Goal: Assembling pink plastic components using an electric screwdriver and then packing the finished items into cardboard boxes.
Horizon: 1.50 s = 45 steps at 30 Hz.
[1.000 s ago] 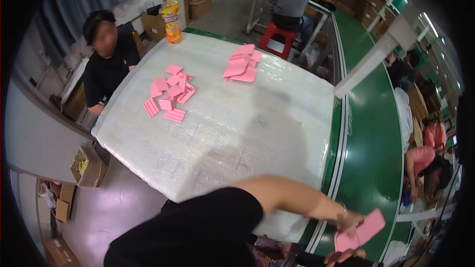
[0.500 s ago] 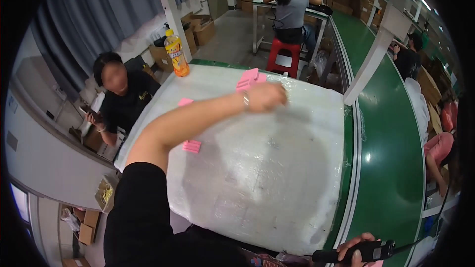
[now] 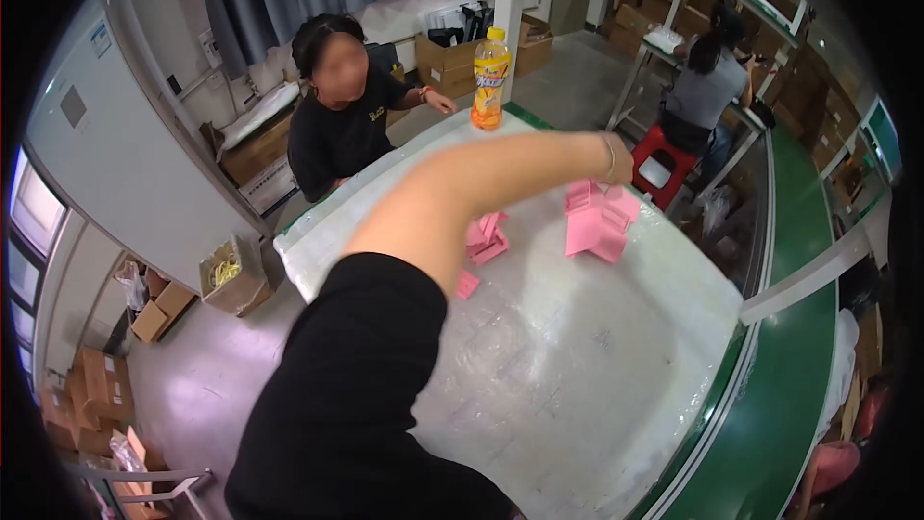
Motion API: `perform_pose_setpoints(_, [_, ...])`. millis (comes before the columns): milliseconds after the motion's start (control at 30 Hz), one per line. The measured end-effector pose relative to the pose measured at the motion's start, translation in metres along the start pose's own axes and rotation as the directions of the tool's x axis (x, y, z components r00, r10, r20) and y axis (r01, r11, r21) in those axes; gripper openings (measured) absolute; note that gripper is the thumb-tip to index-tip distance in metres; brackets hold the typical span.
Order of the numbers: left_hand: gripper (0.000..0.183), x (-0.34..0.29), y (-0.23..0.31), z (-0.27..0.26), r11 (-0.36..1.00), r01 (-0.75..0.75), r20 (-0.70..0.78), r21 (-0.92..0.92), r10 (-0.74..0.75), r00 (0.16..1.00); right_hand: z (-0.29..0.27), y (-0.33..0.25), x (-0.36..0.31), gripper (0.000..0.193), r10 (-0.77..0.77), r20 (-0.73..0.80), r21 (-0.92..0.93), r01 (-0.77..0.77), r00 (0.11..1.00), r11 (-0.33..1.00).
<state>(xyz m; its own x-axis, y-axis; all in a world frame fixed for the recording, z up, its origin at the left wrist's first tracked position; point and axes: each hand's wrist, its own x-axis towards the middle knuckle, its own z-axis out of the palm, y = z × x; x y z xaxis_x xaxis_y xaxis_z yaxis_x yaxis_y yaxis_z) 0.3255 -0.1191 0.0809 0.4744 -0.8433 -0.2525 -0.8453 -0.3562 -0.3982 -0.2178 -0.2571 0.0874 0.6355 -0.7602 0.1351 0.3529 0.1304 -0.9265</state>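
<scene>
My left arm, in a black sleeve, reaches across the white-covered table (image 3: 539,404). My left hand (image 3: 621,162), with a band at its wrist, is just above a cluster of flat pink pieces (image 3: 595,231) at the far side. Its fingers are turned away and hidden, so what they hold, if anything, does not show. Nearer, beside my forearm, lie more pink pieces (image 3: 489,239), and one small pink piece (image 3: 467,284) is partly covered by the arm. My right hand is out of view.
A bottle of orange drink (image 3: 489,82) with a yellow cap stands at the far left table corner. A co-worker in black (image 3: 342,125) sits at the left edge. A green work surface (image 3: 799,347) runs along the right; a red stool (image 3: 664,159) stands beyond.
The view has swung left, so the table and bottle sit further right. My left hand is now over the pink cluster. My right hand, which held a black device, has left the view.
</scene>
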Motion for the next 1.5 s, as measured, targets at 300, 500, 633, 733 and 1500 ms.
perform_pose_setpoints(300, [0.011, -0.202, 0.105, -0.005, 0.292, -0.080, 0.013, -0.953, 0.302, 0.953, 0.011, 0.019, 0.015, 0.052, 0.035, 0.158, -0.076, -0.023, 0.987, 0.997])
perform_pose_setpoints(500, [0.017, -0.213, 0.201, 0.025, 0.078, -0.020, 0.014, -0.997, 0.414, 0.910, 0.034, 0.022, 0.053, 0.047, -0.006, 0.303, 0.051, -0.010, 0.953, 0.999])
perform_pose_setpoints(633, [0.034, -0.227, 0.215, 0.029, 0.291, -0.090, -0.014, -0.952, 0.255, 0.967, 0.079, 0.031, 0.076, 0.038, -0.105, 0.243, 0.207, 0.054, 0.964, 0.977])
perform_pose_setpoints(733, [0.049, -0.236, 0.223, 0.017, 0.404, -0.196, -0.163, -0.893, 0.115, 0.980, 0.114, 0.056, 0.101, 0.032, -0.172, 0.253, 0.194, 0.125, 0.952, 0.973])
perform_pose_setpoints(1500, [0.023, -0.142, 0.224, 0.037, 0.326, -0.386, -0.505, -0.863, -0.549, 0.665, 0.167, 0.088, 0.132, 0.028, -0.123, 0.345, 0.341, -0.003, 0.930, 0.940])
